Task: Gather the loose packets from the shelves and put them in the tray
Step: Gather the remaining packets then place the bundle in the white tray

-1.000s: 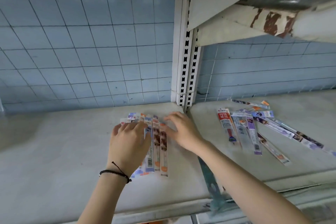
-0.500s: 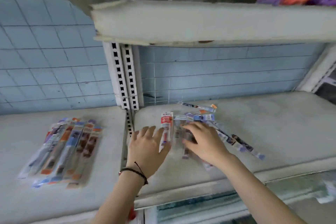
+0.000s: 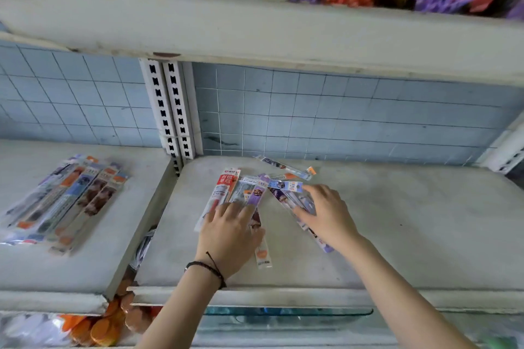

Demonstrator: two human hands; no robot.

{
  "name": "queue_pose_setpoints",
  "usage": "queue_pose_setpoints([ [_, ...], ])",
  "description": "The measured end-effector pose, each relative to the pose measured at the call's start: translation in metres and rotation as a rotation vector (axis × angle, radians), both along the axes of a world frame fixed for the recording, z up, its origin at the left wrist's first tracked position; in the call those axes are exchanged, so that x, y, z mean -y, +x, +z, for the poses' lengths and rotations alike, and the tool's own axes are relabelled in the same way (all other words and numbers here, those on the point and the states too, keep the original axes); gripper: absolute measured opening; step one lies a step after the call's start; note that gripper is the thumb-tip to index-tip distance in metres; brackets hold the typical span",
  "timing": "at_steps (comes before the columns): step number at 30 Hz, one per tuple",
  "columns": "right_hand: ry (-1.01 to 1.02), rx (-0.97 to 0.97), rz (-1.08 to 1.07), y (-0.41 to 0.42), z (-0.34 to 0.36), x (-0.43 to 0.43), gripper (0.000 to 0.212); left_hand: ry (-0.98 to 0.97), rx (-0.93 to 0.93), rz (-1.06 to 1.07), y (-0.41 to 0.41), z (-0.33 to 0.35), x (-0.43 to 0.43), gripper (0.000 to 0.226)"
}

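Glossy plastic, red, lilac and blue: the scattered packets [image 3: 255, 195] lie fanned on the right-hand shelf [image 3: 397, 221], their top ends crowded together toward 12 o'clock and their tails splaying out toward 5 and 7; the left hand [image 3: 229, 232] lies flat, fingers spread, pressing the lower ends of the red and lilac strips, whose long axes run from 12 to 6, tilted slightly to 1; the right hand [image 3: 326, 215] is likewise spread, palm down on the blue-and-purple strips that slant from 11 to 5; neither grip pinches anything yet. A lone packet [image 3: 286, 167] lies apart at 12, crosswise, nearer the right hand, which I judge should fetch it. The red packet [image 3: 226, 181] bears white characters, too blurred to read. A gathered pile [image 3: 65, 201] rests on the left shelf [image 3: 85, 263] at 9 o'clock; no tray can be identified with certainty.
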State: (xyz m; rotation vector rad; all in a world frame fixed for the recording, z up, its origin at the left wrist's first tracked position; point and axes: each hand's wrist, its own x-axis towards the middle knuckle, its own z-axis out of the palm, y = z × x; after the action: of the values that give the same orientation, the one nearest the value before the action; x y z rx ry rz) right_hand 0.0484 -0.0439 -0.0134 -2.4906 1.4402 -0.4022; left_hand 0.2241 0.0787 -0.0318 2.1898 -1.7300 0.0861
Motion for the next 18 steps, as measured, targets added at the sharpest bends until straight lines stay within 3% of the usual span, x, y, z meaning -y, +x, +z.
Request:
queue_pose_setpoints([
  [4, 0.099, 0.131, -0.14, 0.017, -0.001, 0.025, 0.045, 0.013, -0.01, -0.003, 0.003, 0.0, 0.012, 0.05],
  [7, 0.175, 0.154, -0.174, 0.028, -0.006, 0.043, 0.028, 0.009, -0.016, -0.008, 0.003, -0.002, 0.02, 0.048],
  [10, 0.317, 0.447, -0.181, 0.031, -0.006, 0.05, 0.011, 0.053, -0.018, -0.031, 0.008, -0.004, 0.027, 0.057],
  [13, 0.445, 0.743, -0.197, 0.028, -0.002, 0.051, 0.007, 0.043, -0.11, -0.015, 0.012, -0.002, 0.036, 0.049],
  [18, 0.568, 1.155, -0.13, 0.022, 0.018, 0.049, 0.024, -0.163, -0.25, -0.034, 0.014, 0.004, 0.055, 0.047],
])
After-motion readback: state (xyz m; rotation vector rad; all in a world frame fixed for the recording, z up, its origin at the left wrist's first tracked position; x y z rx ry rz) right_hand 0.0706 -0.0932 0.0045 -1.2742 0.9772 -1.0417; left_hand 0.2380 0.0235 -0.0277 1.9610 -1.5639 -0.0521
